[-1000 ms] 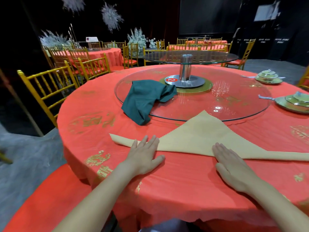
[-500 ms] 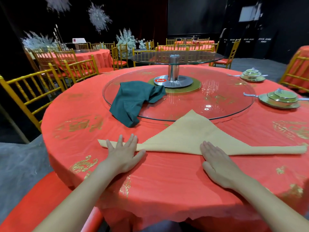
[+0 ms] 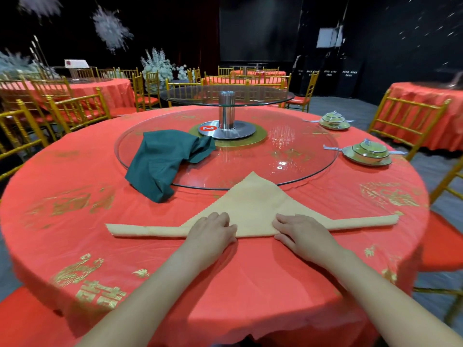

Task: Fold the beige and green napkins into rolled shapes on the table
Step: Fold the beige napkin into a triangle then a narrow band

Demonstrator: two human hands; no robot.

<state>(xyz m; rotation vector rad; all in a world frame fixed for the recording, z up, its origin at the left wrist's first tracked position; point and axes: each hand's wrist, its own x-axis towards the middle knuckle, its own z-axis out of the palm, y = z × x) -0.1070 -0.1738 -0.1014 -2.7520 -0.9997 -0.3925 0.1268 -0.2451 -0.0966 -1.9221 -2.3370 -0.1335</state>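
Red table [image 3: 250, 284], beige napkin [image 3: 253, 204] crosswise, tip away, left hand [image 3: 211, 235], right hand [image 3: 302, 234] gripping it

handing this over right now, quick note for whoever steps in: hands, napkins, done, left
Left hand: fingers curled on the rolled near edge of the beige napkin, left of centre.
Right hand: same grip, right of centre.
Done: beige napkin is a triangle, tip lying over the rim of the glass turntable; near long edge rolled into a narrow band.
Green napkin: crumpled, half on the turntable, half on the tablecloth, untouched.
Left: roll the beige up to its tip, then do the green.
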